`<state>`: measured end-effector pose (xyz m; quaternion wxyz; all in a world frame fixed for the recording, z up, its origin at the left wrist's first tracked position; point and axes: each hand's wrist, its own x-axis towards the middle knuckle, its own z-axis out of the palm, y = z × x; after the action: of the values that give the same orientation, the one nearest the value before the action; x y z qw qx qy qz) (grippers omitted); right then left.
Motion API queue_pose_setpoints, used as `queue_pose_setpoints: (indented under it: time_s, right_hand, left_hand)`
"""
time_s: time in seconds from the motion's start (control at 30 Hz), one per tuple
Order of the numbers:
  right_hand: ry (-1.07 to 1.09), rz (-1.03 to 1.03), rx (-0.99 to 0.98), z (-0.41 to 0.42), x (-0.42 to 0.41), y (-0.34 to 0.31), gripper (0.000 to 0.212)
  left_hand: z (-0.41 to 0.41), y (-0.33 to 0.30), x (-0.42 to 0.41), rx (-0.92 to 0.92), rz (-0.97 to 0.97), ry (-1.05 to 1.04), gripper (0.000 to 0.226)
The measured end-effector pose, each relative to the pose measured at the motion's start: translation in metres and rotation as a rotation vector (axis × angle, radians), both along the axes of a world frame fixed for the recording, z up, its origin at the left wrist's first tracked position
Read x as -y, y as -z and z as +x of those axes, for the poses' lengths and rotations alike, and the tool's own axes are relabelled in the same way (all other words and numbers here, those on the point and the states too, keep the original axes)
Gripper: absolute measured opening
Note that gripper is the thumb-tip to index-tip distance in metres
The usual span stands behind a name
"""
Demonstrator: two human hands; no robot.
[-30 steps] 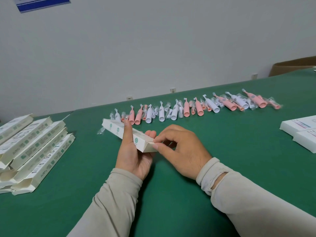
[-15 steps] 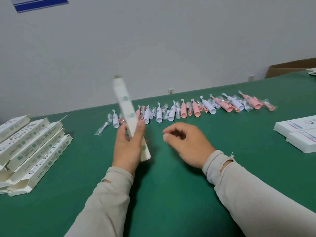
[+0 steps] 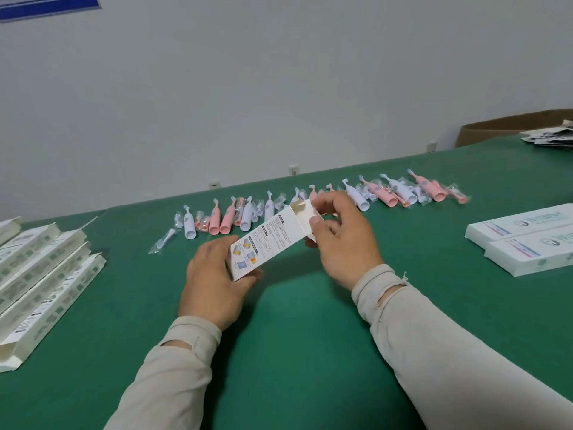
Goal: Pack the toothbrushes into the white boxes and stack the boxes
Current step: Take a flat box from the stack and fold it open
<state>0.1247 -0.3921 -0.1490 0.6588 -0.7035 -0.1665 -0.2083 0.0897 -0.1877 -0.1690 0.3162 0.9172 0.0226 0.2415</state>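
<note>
The box (image 3: 273, 243) lies slanted above the desk (image 3: 294, 352), left hand (image 3: 217, 280) grasping its near-left end, right hand (image 3: 341, 240) pinching the flaps at its open far-right end, which faces the toothbrushes (image 3: 310, 203) just beyond.

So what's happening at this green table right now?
A person is holding one long white cardboard box above the green table. The left hand grips its near end; the right hand pinches the open flap at the far end. Pink and white toothbrushes in clear wrap lie in a row behind, unpacked. More white boxes lie at the left.
</note>
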Motion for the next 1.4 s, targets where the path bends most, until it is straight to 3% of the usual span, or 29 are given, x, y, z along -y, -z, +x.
queue_pose_setpoints:
  time_s: [0.17,0.3,0.47,0.57,0.63,0.73,0.83,1.0,1.17,1.4]
  right_hand:
    - [0.010,-0.025,0.011,0.000,0.000,0.000,0.044]
    - [-0.045,-0.283,0.013,0.001,0.007,0.002,0.048]
    - [-0.163,-0.557,-0.042,-0.003,0.010,0.002,0.068]
    - [-0.149,-0.481,-0.020,-0.003,0.016,-0.005,0.056]
    - [-0.028,-0.386,0.055,-0.002,0.021,-0.009,0.040]
    - [0.201,-0.473,0.247,-0.005,0.026,-0.014,0.027]
    - [0.216,-0.584,0.309,-0.007,0.027,-0.017,0.026]
    - [0.123,-0.655,0.199,-0.010,0.029,-0.018,0.028]
    - [0.158,-0.665,0.351,-0.015,0.025,-0.025,0.029]
    - [0.082,-0.742,0.203,-0.009,0.028,-0.020,0.033]
  left_hand:
    - [-0.001,-0.002,-0.005,-0.084,0.116,-0.055,0.044]
    - [-0.002,-0.003,-0.009,-0.126,0.174,-0.095,0.043]
    - [0.000,-0.002,-0.012,-0.097,0.147,-0.063,0.044]
    - [0.001,-0.001,-0.014,-0.092,0.155,-0.063,0.044]
    - [0.002,-0.001,-0.014,-0.087,0.157,-0.058,0.044]
    - [0.002,0.000,-0.012,-0.070,0.119,-0.045,0.045]
    - [0.002,0.000,-0.013,-0.066,0.113,-0.043,0.046]
    - [0.002,0.002,-0.014,-0.053,0.124,-0.045,0.046]
    - [0.002,0.001,-0.011,-0.042,0.140,-0.050,0.048]
    - [0.002,0.000,-0.009,-0.021,0.164,-0.054,0.048]
